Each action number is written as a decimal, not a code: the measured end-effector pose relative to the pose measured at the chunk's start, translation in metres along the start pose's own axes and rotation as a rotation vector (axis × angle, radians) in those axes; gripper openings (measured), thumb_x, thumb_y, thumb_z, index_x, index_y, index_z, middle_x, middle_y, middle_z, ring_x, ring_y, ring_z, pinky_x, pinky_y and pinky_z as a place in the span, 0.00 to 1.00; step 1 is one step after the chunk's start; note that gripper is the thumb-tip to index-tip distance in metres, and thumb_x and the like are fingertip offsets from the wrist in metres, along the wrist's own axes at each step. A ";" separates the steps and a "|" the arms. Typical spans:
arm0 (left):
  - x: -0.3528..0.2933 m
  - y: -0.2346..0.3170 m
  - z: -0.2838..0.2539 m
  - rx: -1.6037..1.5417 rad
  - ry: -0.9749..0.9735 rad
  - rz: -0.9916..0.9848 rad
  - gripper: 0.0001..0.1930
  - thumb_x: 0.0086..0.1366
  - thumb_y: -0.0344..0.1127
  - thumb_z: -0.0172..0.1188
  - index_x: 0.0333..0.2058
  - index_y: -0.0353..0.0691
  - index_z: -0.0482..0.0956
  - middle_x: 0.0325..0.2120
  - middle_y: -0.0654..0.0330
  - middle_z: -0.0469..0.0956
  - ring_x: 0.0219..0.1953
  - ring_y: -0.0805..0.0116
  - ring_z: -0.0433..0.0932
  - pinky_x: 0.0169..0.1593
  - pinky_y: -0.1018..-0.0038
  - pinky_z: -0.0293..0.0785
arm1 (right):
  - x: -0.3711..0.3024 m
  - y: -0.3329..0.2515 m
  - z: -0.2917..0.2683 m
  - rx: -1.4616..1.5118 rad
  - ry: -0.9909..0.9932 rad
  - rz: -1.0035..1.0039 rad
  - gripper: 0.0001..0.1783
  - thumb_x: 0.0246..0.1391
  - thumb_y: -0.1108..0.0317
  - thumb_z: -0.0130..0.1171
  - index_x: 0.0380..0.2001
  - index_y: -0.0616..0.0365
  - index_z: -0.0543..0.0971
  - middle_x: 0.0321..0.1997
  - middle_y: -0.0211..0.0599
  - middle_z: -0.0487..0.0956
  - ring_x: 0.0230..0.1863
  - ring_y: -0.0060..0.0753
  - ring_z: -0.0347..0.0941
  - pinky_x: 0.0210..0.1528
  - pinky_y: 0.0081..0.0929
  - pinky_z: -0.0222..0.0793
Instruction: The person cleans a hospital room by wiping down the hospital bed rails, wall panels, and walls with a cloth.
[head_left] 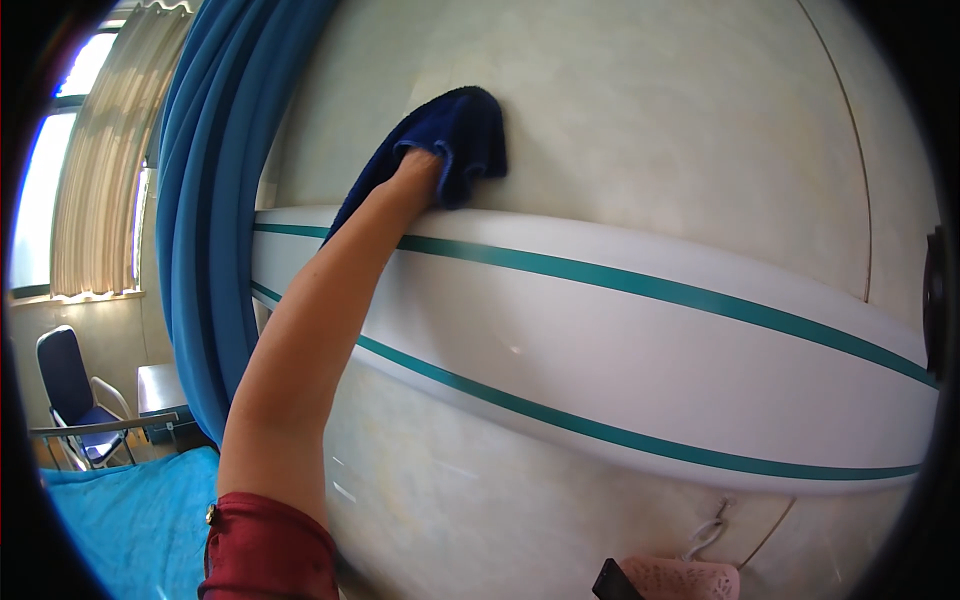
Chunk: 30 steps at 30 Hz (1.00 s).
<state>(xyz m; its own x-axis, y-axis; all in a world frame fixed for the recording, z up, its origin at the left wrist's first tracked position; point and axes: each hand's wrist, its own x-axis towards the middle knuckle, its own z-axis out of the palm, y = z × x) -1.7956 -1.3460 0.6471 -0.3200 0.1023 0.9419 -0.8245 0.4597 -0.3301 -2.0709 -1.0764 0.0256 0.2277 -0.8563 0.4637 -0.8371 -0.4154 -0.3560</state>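
My left arm, in a rolled dark red sleeve [268, 545], reaches up from the lower left to the wall [650, 110]. A dark blue cloth [468, 125] is draped over my left hand [422, 168], which presses it to the wall just above a white panel [600, 345] with two green stripes. The cloth hides my fingers; only the wrist and heel of the hand show. One end of the cloth hangs down behind my forearm to the panel's upper stripe. My right hand is out of view.
A blue curtain [205, 200] hangs left of the panel. Below it lies a bed with a turquoise cover [130, 510]. Farther off are a blue chair [70, 385] and a window with a beige curtain [110, 150]. A pink basket [685, 578] hangs from a hook beneath the panel.
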 end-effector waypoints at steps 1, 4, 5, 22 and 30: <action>0.005 -0.005 0.006 0.001 0.001 0.000 0.19 0.60 0.37 0.46 0.49 0.36 0.67 0.49 0.47 0.67 0.54 0.57 0.65 0.56 0.68 0.59 | 0.001 0.000 -0.001 -0.004 0.003 0.006 0.12 0.44 0.67 0.50 0.35 0.53 0.75 0.35 0.40 0.74 0.39 0.42 0.70 0.36 0.36 0.68; 0.025 -0.026 0.013 0.434 -0.272 -0.047 0.23 0.58 0.36 0.48 0.53 0.35 0.64 0.54 0.49 0.63 0.58 0.56 0.59 0.60 0.69 0.54 | -0.002 -0.001 -0.005 -0.009 -0.010 -0.001 0.12 0.44 0.67 0.50 0.35 0.53 0.75 0.35 0.40 0.74 0.39 0.42 0.70 0.36 0.36 0.68; 0.032 -0.028 0.013 0.434 -0.273 -0.047 0.23 0.58 0.36 0.48 0.53 0.35 0.64 0.54 0.49 0.63 0.58 0.56 0.59 0.60 0.69 0.54 | -0.001 -0.002 -0.006 -0.011 -0.008 0.004 0.12 0.44 0.67 0.50 0.35 0.53 0.75 0.35 0.40 0.74 0.39 0.42 0.70 0.36 0.36 0.68; 0.034 -0.025 0.013 0.016 -0.109 -0.172 0.20 0.57 0.36 0.51 0.48 0.38 0.67 0.49 0.46 0.67 0.53 0.54 0.65 0.55 0.68 0.61 | -0.012 -0.013 -0.009 -0.040 0.010 0.051 0.12 0.45 0.67 0.49 0.36 0.54 0.75 0.35 0.41 0.74 0.40 0.43 0.70 0.37 0.36 0.68; 0.000 -0.060 0.030 0.046 0.110 0.088 0.31 0.56 0.38 0.52 0.58 0.36 0.54 0.53 0.45 0.62 0.57 0.49 0.59 0.59 0.65 0.54 | -0.020 -0.014 -0.007 -0.042 0.001 0.055 0.13 0.45 0.68 0.49 0.36 0.54 0.75 0.35 0.41 0.74 0.40 0.43 0.70 0.37 0.36 0.68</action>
<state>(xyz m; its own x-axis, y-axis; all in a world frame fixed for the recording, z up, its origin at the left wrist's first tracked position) -1.7602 -1.4006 0.6647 -0.3405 0.2379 0.9097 -0.8170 0.4041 -0.4115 -2.0671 -1.0511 0.0271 0.1801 -0.8773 0.4449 -0.8684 -0.3543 -0.3470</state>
